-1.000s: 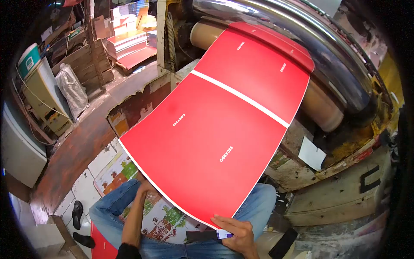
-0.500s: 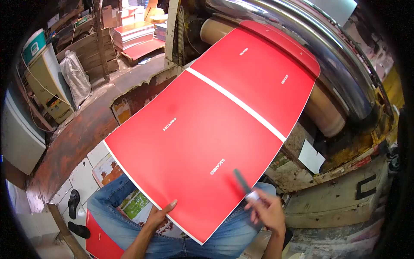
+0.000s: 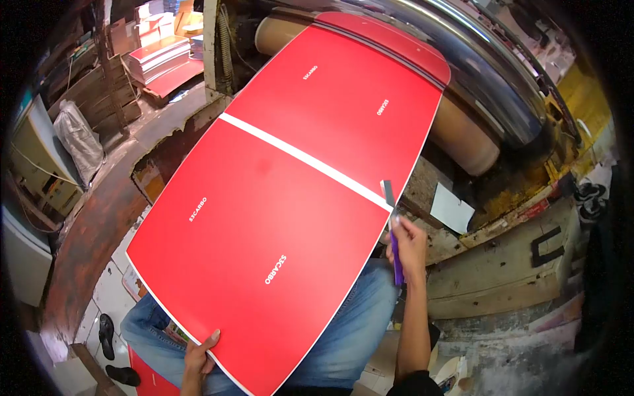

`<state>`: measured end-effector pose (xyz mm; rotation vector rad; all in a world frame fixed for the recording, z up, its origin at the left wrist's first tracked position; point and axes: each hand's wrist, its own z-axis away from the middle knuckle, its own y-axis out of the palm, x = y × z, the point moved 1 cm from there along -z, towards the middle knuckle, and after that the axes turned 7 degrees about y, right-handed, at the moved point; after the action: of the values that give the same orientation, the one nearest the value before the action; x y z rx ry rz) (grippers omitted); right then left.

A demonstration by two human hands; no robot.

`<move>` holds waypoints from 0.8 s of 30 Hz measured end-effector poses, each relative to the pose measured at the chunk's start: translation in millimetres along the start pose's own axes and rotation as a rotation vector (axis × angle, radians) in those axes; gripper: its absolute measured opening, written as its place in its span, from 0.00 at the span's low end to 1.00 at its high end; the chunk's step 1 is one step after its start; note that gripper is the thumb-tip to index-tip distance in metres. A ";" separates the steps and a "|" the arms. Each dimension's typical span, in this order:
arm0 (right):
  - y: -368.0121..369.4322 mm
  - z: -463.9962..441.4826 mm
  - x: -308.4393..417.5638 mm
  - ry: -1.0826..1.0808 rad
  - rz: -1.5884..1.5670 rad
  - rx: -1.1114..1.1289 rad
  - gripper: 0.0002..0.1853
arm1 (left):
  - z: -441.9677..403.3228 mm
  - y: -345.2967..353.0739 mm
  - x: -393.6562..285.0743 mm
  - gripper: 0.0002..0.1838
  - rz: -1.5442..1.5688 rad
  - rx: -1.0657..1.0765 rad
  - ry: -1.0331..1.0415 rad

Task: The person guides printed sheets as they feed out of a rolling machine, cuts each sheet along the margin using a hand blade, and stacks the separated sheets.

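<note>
A long red printed sheet (image 3: 244,228) with white "S3CARBO" lettering lies across my lap and runs up to the roller machine. A white band (image 3: 304,157) crosses it between two red panels. My left hand (image 3: 200,356) pinches the near left edge, thumb on top and fingers underneath. In my right hand (image 3: 411,247) is a cutter knife (image 3: 397,264) with a purple handle. Its flat grey blade reaches over the right end of the white band; I cannot tell whether it touches the sheet.
A shiny metal roller (image 3: 489,79) stands at the back, with a brown roll (image 3: 472,135) below it. A white paper piece (image 3: 452,208) lies on the ledge at right. Stacked sheets (image 3: 158,59) sit at the far left. Black sandals (image 3: 107,336) are on the floor.
My right hand has moved the knife up the sheet's right side to the white band. My left hand still holds the near edge. The view has shifted rightward.
</note>
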<state>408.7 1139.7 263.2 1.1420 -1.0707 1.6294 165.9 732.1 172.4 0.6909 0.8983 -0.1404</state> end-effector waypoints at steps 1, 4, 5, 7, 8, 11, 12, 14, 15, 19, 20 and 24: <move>1.8 8.9 0.8 -0.016 0.015 0.051 0.17 | 2.0 -5.1 -2.1 0.33 -0.040 -0.001 -0.029; -0.5 14.9 5.7 -0.139 0.170 -0.124 0.13 | 8.6 5.2 -13.9 0.33 -0.034 0.000 -0.004; -4.9 7.2 7.9 -0.470 0.439 -0.282 0.15 | 10.5 5.6 -13.9 0.33 -0.036 -0.031 -0.022; 1.7 -4.6 28.0 -0.801 0.691 -0.377 0.24 | 14.0 2.4 -16.8 0.34 -0.071 -0.039 -0.102; 4.0 -17.0 32.9 -0.886 0.822 -0.349 0.26 | 16.8 2.8 -17.2 0.34 -0.051 -0.053 -0.087; -5.5 -58.5 37.9 -1.174 0.995 -0.127 0.25 | 20.0 15.1 -27.4 0.35 -0.074 -0.088 -0.114; -7.5 -67.9 42.0 -1.070 0.934 -0.014 0.22 | 21.4 14.6 -26.9 0.36 -0.224 -0.148 -0.097; -13.1 -77.0 37.1 -0.952 0.882 0.111 0.20 | 29.7 3.7 -20.0 0.36 -0.373 -0.218 -0.098; -12.4 -72.4 32.8 -0.935 0.836 0.088 0.19 | 32.6 -24.4 -19.1 0.35 -0.270 -0.176 -0.082; 6.7 -44.0 9.8 -0.898 0.677 0.074 0.17 | 46.8 -83.6 -55.7 0.32 -0.276 -0.175 -0.052; 10.9 -37.6 4.5 -0.893 0.577 0.092 0.17 | 53.1 -82.7 -64.1 0.32 -0.242 -0.195 0.045; 18.7 -12.6 7.5 -0.755 0.651 0.060 0.14 | -4.1 -83.2 -44.7 0.34 -0.403 -0.250 0.006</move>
<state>386.4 1147.9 264.5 1.6172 -2.0535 1.7328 102.6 662.5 163.5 0.2727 1.0328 -0.3775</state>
